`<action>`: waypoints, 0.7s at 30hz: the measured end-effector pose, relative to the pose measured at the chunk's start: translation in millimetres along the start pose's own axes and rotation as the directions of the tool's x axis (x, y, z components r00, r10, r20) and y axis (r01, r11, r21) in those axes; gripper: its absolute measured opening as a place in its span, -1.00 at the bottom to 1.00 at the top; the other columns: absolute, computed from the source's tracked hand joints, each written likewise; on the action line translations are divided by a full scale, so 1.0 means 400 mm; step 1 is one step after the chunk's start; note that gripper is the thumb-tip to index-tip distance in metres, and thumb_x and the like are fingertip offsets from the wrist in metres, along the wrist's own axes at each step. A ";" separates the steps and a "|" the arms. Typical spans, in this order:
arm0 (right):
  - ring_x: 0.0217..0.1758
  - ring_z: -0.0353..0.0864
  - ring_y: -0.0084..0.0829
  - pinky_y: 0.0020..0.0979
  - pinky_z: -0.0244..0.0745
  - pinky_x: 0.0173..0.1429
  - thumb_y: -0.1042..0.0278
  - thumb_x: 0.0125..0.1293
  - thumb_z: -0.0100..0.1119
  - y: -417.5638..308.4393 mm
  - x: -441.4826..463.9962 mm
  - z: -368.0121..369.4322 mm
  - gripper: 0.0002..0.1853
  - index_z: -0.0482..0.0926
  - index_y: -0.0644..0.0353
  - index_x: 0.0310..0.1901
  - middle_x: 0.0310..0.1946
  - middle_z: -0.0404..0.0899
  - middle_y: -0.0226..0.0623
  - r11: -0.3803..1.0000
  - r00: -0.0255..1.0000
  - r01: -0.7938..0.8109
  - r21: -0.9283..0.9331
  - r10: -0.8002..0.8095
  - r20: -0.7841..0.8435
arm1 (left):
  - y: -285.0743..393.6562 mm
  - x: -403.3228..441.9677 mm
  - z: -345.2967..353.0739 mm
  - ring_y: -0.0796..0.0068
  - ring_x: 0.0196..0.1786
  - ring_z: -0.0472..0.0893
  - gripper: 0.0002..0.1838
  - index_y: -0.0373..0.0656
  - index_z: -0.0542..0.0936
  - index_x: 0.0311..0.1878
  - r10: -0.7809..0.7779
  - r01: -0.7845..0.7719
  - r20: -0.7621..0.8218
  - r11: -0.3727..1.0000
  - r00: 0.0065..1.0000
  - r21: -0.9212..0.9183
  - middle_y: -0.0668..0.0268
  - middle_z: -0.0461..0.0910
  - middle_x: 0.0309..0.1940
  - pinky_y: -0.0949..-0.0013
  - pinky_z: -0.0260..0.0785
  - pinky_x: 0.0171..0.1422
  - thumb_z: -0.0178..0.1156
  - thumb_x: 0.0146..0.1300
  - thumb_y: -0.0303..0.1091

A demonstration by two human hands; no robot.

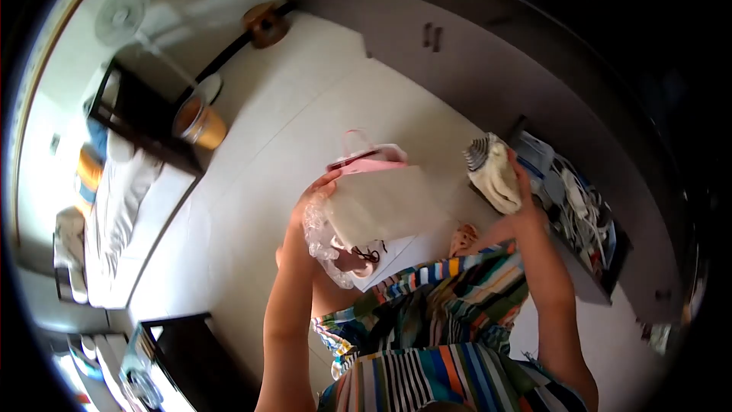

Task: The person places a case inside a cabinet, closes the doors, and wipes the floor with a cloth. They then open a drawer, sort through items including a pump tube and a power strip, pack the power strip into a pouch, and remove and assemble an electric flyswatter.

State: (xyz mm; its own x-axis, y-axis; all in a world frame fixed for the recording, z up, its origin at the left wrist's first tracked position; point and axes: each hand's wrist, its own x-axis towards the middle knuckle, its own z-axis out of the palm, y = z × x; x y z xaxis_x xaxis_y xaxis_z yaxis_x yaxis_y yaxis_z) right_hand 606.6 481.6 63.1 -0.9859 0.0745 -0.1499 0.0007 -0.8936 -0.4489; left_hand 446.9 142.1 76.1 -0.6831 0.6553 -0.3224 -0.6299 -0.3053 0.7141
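My left hand (319,189) is closed on the edge of a flat, pale rectangular packet (389,202); its exact kind is unclear. Crinkled clear plastic (324,244) hangs below that hand. Just beyond the packet is a pink bag (372,162) with a thin looped handle, partly hidden. A bundle of cream cloth (494,179) with a grey striped end is gripped in my right hand (521,187), close to an open drawer (606,290). White cables and a power strip (573,197) fill the drawer, beside a clear plastic container (534,154).
A long grey cabinet (473,53) runs along the right. An orange bin (204,126) and a standing fan (168,57) are at upper left, near a bed (126,214). A dark table (206,366) stands lower left. Under me is a pink clog (463,239) on the tiled floor.
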 end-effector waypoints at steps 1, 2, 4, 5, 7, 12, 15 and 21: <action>-0.11 0.47 -0.38 -0.37 0.38 0.02 0.02 0.22 -0.09 -0.016 -0.033 -0.009 -0.56 0.40 0.26 -0.09 -0.17 0.47 -0.25 1.000 0.999 0.016 -0.021 -0.015 0.042 | -0.014 -0.002 0.015 0.32 -0.20 0.50 -0.43 -0.25 0.36 -0.01 -0.028 0.028 0.017 0.999 0.999 0.027 0.18 0.49 -0.20 0.29 0.39 -0.08 0.25 -0.05 -0.13; -0.07 0.44 -0.36 -0.34 0.31 0.06 0.02 0.18 -0.03 -0.020 -0.097 0.049 -0.57 0.40 0.21 -0.08 -0.15 0.46 -0.28 0.998 0.988 0.057 -0.022 -0.060 -0.142 | -0.035 0.003 0.031 0.34 -0.21 0.50 -0.47 -0.26 0.38 -0.04 -0.059 0.057 0.032 0.996 0.998 0.075 0.19 0.50 -0.23 0.31 0.39 -0.09 0.25 -0.04 -0.16; -0.02 0.40 -0.36 -0.31 0.25 0.09 0.03 0.11 0.07 -0.019 -0.150 0.049 -0.58 0.41 0.11 -0.06 -0.12 0.45 -0.34 0.961 0.845 0.273 -0.039 -0.259 -0.467 | -0.057 0.025 0.055 0.37 -0.24 0.50 -0.54 -0.27 0.43 -0.10 -0.117 0.102 0.044 0.963 0.992 0.249 0.21 0.52 -0.27 0.35 0.39 -0.12 0.24 -0.04 -0.21; -0.02 0.40 -0.38 -0.34 0.26 0.09 0.05 0.12 0.07 -0.035 -0.185 0.042 -0.59 0.42 0.12 -0.07 -0.12 0.45 -0.35 0.942 0.850 0.334 -0.035 -0.317 -0.421 | -0.064 0.038 0.059 0.39 -0.26 0.51 -0.58 -0.28 0.45 -0.13 -0.127 0.111 0.023 0.926 0.992 0.362 0.22 0.53 -0.29 0.37 0.39 -0.14 0.23 -0.04 -0.23; -0.12 0.47 -0.37 -0.36 0.35 0.01 0.13 0.13 0.08 -0.072 -0.264 0.013 -0.64 0.42 0.15 -0.09 -0.18 0.48 -0.34 0.887 0.797 0.461 0.019 -0.404 -0.449 | -0.074 0.056 0.072 0.43 -0.29 0.51 -0.65 -0.29 0.50 -0.19 -0.111 0.110 -0.040 0.753 0.993 0.649 0.24 0.54 -0.33 0.41 0.39 -0.17 0.22 -0.03 -0.28; -0.12 0.49 -0.27 -0.25 0.42 0.00 0.18 0.15 0.04 -0.135 -0.487 -0.085 -0.66 0.40 0.19 -0.10 -0.19 0.49 -0.22 0.735 0.670 0.675 0.059 -0.578 -0.467 | -0.107 0.052 0.222 0.50 -0.39 0.50 -0.65 -0.31 0.55 -0.34 -0.135 -0.062 0.072 0.072 0.988 0.995 0.29 0.55 -0.45 0.44 0.34 -0.29 0.31 -0.13 -0.24; -0.09 0.47 -0.23 -0.23 0.42 0.00 0.22 0.17 0.02 -0.123 -0.637 -0.170 -0.65 0.38 0.19 -0.05 -0.13 0.46 -0.19 0.656 0.576 0.752 0.071 -0.601 -0.554 | -0.154 0.064 0.251 0.32 -0.36 0.54 -0.62 -0.30 0.54 -0.31 -0.308 -0.340 0.266 -0.217 0.913 0.915 0.14 0.55 -0.44 0.35 0.34 -0.26 0.29 -0.16 -0.21; -0.02 0.43 -0.26 -0.25 0.36 0.08 0.22 0.22 -0.06 -0.075 -0.825 -0.228 -0.65 0.34 0.17 0.00 -0.09 0.45 -0.21 0.520 0.322 0.851 -0.078 -0.634 -0.703 | -0.219 0.095 0.433 0.17 -0.38 0.51 -0.71 -0.29 0.50 -0.34 -0.209 -0.493 0.448 -0.308 0.869 0.814 0.04 0.50 -0.50 0.23 0.30 -0.31 0.19 -0.03 -0.24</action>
State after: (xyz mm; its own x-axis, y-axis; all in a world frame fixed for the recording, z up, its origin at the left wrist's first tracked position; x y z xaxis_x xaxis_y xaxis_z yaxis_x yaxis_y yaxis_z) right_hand 947.1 523.9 45.8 -0.2005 0.9016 -0.3833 -0.8252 -0.3663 -0.4299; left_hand 540.2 313.4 108.6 -0.2965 0.9429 -0.1515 0.8314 0.3329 0.4449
